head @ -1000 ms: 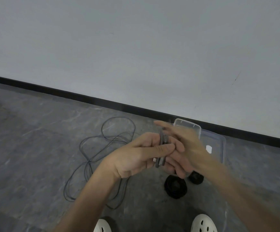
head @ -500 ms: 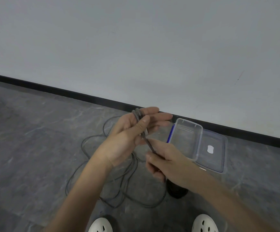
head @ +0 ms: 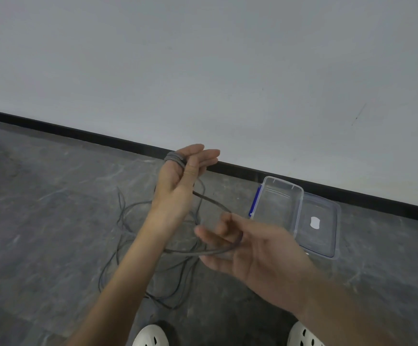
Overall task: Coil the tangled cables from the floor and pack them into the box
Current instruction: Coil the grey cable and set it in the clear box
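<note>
Grey stone floor meets a white wall with black skirting. Raised at centre, the left hand (head: pixel 178 193) serves as a spool: the cable (head: pixel 175 159) is wound round its nearly straight fingers, thumb clamping the turns. Nearer and to the right, the right hand (head: pixel 253 253) guides a loop, fingers apart and loosely bent — too blurred to tell whether they nip it. The tangle (head: pixel 123 221) lies on the floor at left, likely to snag. The clear box (head: pixel 300 196) sits open at right — lid folded back.
</note>
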Tool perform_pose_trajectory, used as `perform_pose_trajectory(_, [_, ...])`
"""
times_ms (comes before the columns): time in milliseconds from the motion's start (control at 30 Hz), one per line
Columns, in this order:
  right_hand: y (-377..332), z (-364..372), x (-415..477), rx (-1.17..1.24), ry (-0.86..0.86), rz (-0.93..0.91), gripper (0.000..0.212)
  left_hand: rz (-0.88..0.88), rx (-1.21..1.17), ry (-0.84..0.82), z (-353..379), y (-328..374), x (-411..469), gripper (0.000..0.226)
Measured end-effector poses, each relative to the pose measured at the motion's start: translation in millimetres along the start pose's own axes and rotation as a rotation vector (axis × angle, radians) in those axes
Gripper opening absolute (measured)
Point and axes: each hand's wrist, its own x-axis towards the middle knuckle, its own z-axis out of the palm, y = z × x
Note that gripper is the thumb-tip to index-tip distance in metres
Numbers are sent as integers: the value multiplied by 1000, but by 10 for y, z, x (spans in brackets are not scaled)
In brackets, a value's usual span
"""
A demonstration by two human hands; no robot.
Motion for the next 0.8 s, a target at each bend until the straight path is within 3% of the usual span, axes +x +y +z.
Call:
perform_pose_trajectory(67, [7,-11,-17,79,26,-49,14,1,53,21,12,0,-5,24])
perform_pose_trajectory(133, [-15,-46,-40,-5,63,-54,20,1,85,28,25,8,-9,24])
perform_pose_trajectory(200, [-62,-49,-57,-280,121,-65,30,-13,95,21,24,4,1,24])
perform_pose_trajectory(300, [-133,-63,-54,-937,163,-198,49,-77,122,-16,2,-9,2,22])
perform_pose_trajectory(400, [-253,-100,-57,-1426,175,-424,37,-247,188,-135,-31,-26,-37,22])
perform_pose_trajectory(500, [-426,-181,-73,-1487,258,-553,26,-432,281,-332,-1,-25,-99,33])
perform_pose_trajectory(633, [-554,-295,-67,-1490,330,-635,22,-479,265,-628,160,8,-180,74])
perform_pose_trajectory(700, [-582,-322,-58,-1436,340,-670,15,-462,267,-721,214,19,-204,64])
perform_pose_trajectory(800, [-626,-331,-51,-1306,359,-711,5,-483,159,-793,271,85,-229,25])
